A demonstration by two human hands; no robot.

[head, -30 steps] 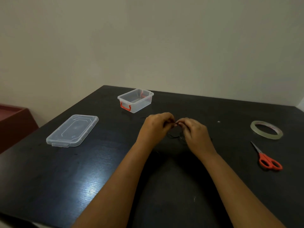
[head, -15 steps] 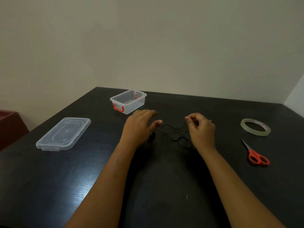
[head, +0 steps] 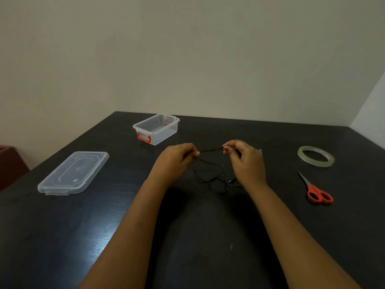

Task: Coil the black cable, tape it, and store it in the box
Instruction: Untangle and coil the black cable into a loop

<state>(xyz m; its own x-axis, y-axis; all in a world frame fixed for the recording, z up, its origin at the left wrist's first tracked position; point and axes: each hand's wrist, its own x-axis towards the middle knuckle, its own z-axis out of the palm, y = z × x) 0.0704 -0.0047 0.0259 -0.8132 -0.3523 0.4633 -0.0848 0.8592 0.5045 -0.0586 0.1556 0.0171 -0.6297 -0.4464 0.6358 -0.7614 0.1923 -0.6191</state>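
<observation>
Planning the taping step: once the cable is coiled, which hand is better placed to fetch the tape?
Right. The right hand is nearer the tape roll and scissors; the left hand could keep the black cable.

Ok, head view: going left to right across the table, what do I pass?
Lid → box → left hand → black cable stretched between the hands → right hand → scissors. The tape roll sits above the scissors, overlapping them sideways.

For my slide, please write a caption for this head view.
Both hands, left hand and right hand, stretch a black cable above a dark table, beside open box.
</observation>
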